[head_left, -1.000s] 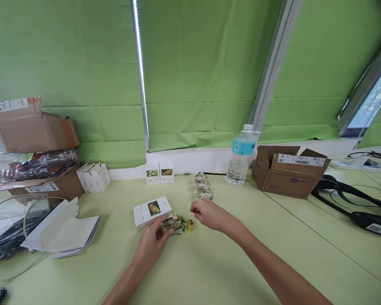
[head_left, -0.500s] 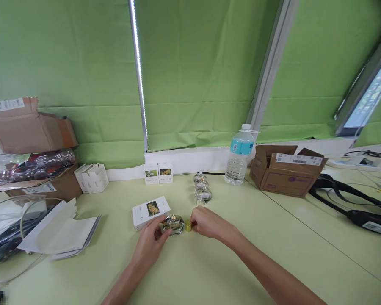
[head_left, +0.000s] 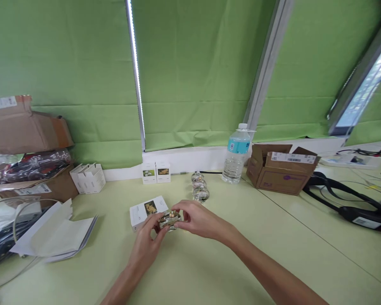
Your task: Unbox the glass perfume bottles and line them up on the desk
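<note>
A round clear glass perfume bottle (head_left: 169, 219) with a gold nozzle on top is held between my two hands, low over the table. My left hand (head_left: 146, 239) grips its left side with thumb and fingers. From the right, my right hand (head_left: 198, 218) closes on the other side with thumb and fingertips. Something yellowish shows faintly under the right hand; the gold cap itself is mostly hidden there. A white carton with a flower picture (head_left: 146, 214) lies just behind my left hand. Farther back, several similar glass bottles (head_left: 200, 192) stand in a row.
Two small white boxes (head_left: 156, 173) stand against the wall ledge. A large water bottle (head_left: 236, 154) and an open cardboard box (head_left: 281, 171) are at the back right, with a black strap-like device (head_left: 365, 216) beyond. Folded papers (head_left: 55, 233) and stacked cartons (head_left: 28, 131) occupy the left.
My right hand has moved left from beside the gold cap onto the glass bottle. The bottle has shifted slightly left and now sits between both hands. The view has turned slightly.
</note>
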The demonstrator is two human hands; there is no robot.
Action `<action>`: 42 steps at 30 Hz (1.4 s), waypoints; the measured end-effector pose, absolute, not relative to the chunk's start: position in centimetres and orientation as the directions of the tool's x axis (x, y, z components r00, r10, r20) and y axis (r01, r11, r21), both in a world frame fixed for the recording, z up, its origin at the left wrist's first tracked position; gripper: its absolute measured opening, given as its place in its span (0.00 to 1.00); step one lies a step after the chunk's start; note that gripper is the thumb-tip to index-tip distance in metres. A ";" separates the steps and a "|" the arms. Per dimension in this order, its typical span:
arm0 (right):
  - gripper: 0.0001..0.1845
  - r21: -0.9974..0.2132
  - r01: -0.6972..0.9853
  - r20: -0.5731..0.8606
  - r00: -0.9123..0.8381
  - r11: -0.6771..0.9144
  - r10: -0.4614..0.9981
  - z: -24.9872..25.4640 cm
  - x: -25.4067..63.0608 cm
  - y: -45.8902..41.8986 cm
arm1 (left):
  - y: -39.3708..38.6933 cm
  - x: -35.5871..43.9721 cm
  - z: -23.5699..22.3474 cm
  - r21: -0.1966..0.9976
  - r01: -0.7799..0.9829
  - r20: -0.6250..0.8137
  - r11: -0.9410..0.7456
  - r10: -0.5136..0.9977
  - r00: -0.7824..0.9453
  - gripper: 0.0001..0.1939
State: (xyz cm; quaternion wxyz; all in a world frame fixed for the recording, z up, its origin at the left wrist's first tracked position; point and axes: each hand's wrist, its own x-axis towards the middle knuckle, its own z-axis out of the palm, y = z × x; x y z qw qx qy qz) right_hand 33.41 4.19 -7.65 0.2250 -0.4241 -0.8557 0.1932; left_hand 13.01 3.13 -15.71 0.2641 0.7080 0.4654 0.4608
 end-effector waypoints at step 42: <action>0.10 -0.422 0.882 0.191 -0.138 0.208 0.972 -5.8 41.5 7.0 | 4.2 12.7 -17.2 0.961 0.229 0.111 -0.152 0.977 0.181 0.17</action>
